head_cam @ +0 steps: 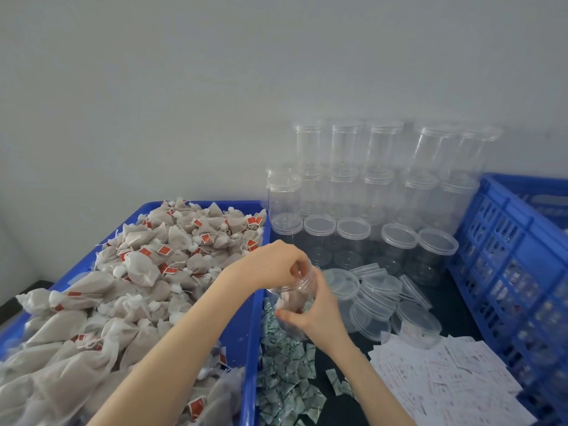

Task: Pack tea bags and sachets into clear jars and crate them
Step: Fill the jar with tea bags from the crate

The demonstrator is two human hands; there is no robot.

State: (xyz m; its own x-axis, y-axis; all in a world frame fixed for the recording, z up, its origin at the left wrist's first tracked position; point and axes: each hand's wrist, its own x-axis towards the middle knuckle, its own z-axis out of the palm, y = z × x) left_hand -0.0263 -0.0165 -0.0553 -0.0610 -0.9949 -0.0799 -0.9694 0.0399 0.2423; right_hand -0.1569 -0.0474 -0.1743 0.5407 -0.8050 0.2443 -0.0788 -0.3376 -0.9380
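Observation:
My right hand (pixel 319 315) grips a clear jar (pixel 292 298) from its right side, just right of the blue tray's rim. The jar holds several beige tea bags. My left hand (pixel 273 264) is over the jar's mouth with its fingertips bunched inside the opening; whether they pinch a tea bag cannot be told. A big heap of beige mesh tea bags (pixel 147 272) with red tags fills the blue tray (pixel 250 348) on the left. Small green-and-white sachets (pixel 285 376) lie on the dark table below the jar.
Empty clear jars (pixel 368 186) stand stacked against the wall at the back. Loose clear lids (pixel 378 299) lie to the right of my hands. White printed slips (pixel 442 376) spread at the front right. A blue slatted crate (pixel 504 259) stands at the right edge.

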